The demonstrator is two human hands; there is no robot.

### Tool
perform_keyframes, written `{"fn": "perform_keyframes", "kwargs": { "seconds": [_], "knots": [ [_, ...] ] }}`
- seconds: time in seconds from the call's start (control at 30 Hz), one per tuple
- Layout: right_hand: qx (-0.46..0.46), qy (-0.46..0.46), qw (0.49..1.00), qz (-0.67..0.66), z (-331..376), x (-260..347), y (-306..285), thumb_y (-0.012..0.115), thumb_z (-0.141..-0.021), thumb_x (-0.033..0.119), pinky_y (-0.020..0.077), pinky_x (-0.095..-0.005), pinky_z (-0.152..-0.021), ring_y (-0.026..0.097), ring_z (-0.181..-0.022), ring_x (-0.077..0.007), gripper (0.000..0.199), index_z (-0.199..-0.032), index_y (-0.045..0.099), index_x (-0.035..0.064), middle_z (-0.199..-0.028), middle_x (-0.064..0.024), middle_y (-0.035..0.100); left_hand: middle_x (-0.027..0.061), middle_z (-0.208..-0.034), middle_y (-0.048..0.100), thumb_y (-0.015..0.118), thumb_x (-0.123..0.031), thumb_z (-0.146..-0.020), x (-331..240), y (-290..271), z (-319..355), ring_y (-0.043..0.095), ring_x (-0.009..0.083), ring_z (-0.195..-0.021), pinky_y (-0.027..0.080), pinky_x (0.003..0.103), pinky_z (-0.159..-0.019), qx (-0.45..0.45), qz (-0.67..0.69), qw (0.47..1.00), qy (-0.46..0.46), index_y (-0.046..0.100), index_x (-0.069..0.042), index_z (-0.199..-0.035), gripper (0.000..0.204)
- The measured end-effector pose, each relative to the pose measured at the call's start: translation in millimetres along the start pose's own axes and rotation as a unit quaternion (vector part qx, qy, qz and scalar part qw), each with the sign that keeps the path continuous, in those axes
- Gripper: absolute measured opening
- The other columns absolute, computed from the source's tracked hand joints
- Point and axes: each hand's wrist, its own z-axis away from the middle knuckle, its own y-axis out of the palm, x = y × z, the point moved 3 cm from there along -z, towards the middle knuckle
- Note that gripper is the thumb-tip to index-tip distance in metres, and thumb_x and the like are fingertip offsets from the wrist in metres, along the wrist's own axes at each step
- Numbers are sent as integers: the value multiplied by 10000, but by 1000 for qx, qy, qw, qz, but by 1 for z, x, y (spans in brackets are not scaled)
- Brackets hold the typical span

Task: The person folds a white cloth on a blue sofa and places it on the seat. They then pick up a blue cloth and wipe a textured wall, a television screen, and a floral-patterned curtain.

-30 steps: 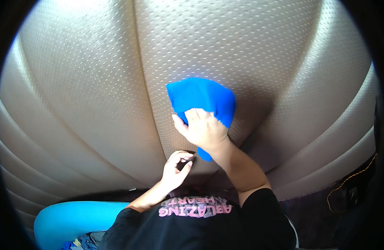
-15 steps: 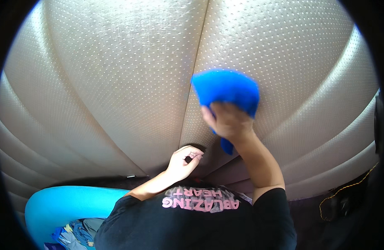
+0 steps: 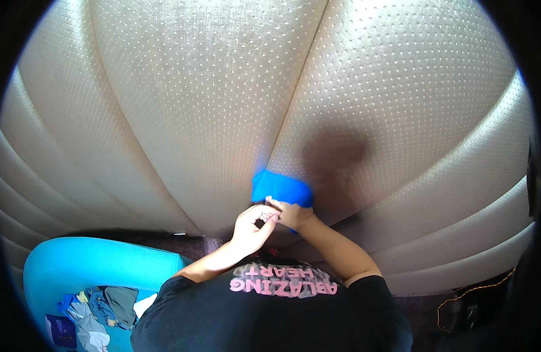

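Note:
My right hand (image 3: 292,216) grips a bright blue cloth (image 3: 282,188), its fingers mostly hidden under or behind the fabric. The cloth lies at the lower part of a padded, silver-beige dotted wall panel (image 3: 223,88), beside the dark seam (image 3: 291,105). Whether it presses on the panel I cannot tell. Close to the right hand, overlapping it in view, my left hand (image 3: 251,227) is curled with thumb and fingertips together. Nothing shows between those fingers.
At lower left stands a turquoise upholstered seat (image 3: 100,255) with crumpled clothes (image 3: 100,311) and a purple bag-like item (image 3: 60,331) on it. A yellow-orange cord (image 3: 467,293) hangs at lower right by dark objects. A round shadow (image 3: 335,144) falls on the panel.
My right hand has brought the blue cloth down and left from higher on the panel, close to my left hand. The left hand keeps its curled shape. The view has shifted slightly.

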Motion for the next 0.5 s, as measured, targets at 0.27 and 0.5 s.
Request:
{"fn": "perform_keyframes", "kwargs": {
  "seconds": [0.27,0.5],
  "knots": [
    [52,-54,995,-63,36,-13,4,587,-901,158,511,-358,-733,599,-750,-207,189,-1047,692,99,-882,-58,648,20,-846,641,613,-16,-929,6,-5,5,575,69,-780,459,210,-724,-2,-36,999,25,656,-6,-994,78],
    [-258,34,913,314,-46,33,-151,707,-795,148,472,-326,-608,560,-637,-158,129,-923,694,148,-751,19,586,13,-845,633,613,-17,-927,1,4,9,576,64,-780,464,209,-723,-9,16,1000,-9,656,-13,-997,82]
  ]
}}
